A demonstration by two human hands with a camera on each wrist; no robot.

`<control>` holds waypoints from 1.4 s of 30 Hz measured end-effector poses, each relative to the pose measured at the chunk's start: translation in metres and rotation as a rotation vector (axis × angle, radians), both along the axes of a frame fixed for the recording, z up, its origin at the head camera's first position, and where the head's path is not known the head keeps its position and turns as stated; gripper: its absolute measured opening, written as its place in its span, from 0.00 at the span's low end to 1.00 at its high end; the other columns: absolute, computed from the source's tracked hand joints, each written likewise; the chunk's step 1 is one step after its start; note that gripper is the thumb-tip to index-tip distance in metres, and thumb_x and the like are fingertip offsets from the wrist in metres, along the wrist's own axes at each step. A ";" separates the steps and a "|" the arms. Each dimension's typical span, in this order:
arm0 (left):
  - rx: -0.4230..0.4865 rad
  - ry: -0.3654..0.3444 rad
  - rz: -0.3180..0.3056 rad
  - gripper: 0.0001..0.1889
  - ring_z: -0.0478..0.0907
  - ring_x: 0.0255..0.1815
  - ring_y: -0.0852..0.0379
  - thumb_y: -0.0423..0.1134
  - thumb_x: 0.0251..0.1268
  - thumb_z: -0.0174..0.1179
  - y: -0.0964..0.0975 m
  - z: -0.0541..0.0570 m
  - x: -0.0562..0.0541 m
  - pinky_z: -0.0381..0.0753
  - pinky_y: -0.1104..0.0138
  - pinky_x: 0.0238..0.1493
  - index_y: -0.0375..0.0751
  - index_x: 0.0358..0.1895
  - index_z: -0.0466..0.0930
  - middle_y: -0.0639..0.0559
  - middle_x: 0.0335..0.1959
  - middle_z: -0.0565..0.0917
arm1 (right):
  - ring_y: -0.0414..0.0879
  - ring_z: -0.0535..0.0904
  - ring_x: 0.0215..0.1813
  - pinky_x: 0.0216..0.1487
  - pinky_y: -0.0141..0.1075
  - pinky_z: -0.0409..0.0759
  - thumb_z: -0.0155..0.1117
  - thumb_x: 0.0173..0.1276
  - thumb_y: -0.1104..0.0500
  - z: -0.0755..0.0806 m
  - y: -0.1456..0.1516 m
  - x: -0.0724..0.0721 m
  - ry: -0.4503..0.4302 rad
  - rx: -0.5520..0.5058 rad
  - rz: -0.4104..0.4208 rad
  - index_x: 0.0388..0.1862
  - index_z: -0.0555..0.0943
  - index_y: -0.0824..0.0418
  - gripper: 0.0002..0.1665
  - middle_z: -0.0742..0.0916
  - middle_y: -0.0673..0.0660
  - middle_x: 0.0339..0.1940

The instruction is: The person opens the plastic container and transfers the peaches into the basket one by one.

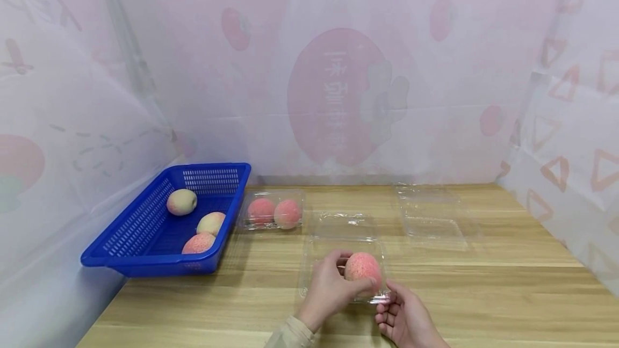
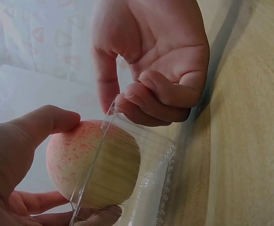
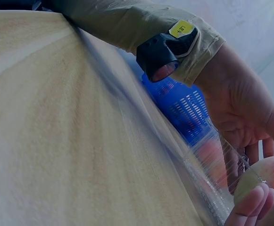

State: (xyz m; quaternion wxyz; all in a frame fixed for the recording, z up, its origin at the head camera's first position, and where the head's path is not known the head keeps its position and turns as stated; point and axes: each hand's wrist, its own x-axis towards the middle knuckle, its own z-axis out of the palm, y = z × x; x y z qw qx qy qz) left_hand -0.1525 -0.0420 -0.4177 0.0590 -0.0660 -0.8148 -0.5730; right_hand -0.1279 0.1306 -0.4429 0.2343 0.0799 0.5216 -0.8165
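Observation:
A pink-and-cream peach [image 1: 364,268] is gripped by my left hand [image 1: 331,288], thumb on the near side and fingers behind it. It sits partly within an open clear plastic clamshell box [image 1: 314,254], whose lid [image 1: 340,224] lies folded back. My right hand [image 1: 410,318] pinches the box's near right rim between thumb and fingers. In the left wrist view the peach [image 2: 68,155] shows partly through the clear box wall [image 2: 151,162]. The right wrist view shows the peach [image 3: 254,176] between both hands; whether it touches the box floor cannot be made out.
At left stands a blue basket [image 1: 145,265] holding 3 peaches. Beside it, a closed clear box [image 1: 271,196] contains two pink peaches [image 1: 261,211]. Another open clear box [image 1: 432,224] lies at back right. Printed cloth walls [image 1: 193,85] surround the wooden table [image 1: 512,294].

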 end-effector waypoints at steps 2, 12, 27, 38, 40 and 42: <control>0.018 0.001 0.011 0.31 0.79 0.39 0.55 0.46 0.40 0.80 -0.001 0.000 0.000 0.81 0.65 0.37 0.38 0.51 0.80 0.51 0.42 0.83 | 0.41 0.74 0.29 0.33 0.29 0.75 0.45 0.77 0.48 -0.001 0.000 0.000 0.005 -0.004 0.005 0.29 0.70 0.58 0.19 0.78 0.50 0.25; 0.070 0.036 0.061 0.32 0.80 0.41 0.56 0.47 0.41 0.80 -0.002 0.004 0.000 0.82 0.65 0.40 0.43 0.54 0.81 0.53 0.44 0.84 | 0.40 0.74 0.29 0.33 0.29 0.75 0.47 0.76 0.49 0.000 0.001 0.000 -0.001 -0.003 -0.010 0.28 0.71 0.56 0.18 0.78 0.49 0.25; 0.095 0.061 0.088 0.33 0.81 0.41 0.56 0.47 0.42 0.81 -0.004 0.007 0.003 0.82 0.65 0.39 0.40 0.54 0.80 0.51 0.44 0.85 | 0.40 0.74 0.29 0.33 0.29 0.74 0.48 0.76 0.49 -0.002 0.001 0.001 -0.007 -0.002 -0.005 0.27 0.72 0.56 0.18 0.78 0.49 0.24; 0.150 0.058 0.097 0.32 0.82 0.43 0.55 0.45 0.42 0.80 -0.004 0.008 0.002 0.83 0.67 0.39 0.38 0.54 0.80 0.49 0.45 0.85 | 0.40 0.74 0.29 0.32 0.29 0.74 0.46 0.77 0.50 -0.001 0.000 0.000 0.007 0.003 -0.010 0.27 0.71 0.55 0.18 0.78 0.50 0.24; 0.150 0.056 0.095 0.32 0.82 0.43 0.55 0.45 0.43 0.80 -0.005 0.009 0.002 0.83 0.67 0.40 0.38 0.54 0.80 0.49 0.45 0.85 | 0.41 0.74 0.29 0.32 0.29 0.74 0.47 0.77 0.50 0.000 0.000 0.000 0.004 0.006 -0.012 0.27 0.71 0.56 0.17 0.78 0.50 0.25; 0.151 0.055 0.095 0.32 0.82 0.43 0.55 0.45 0.43 0.80 -0.006 0.009 0.002 0.83 0.67 0.40 0.38 0.54 0.80 0.49 0.45 0.85 | 0.41 0.74 0.29 0.33 0.29 0.74 0.47 0.76 0.50 0.000 0.000 0.000 0.006 0.007 -0.015 0.28 0.71 0.56 0.17 0.78 0.50 0.25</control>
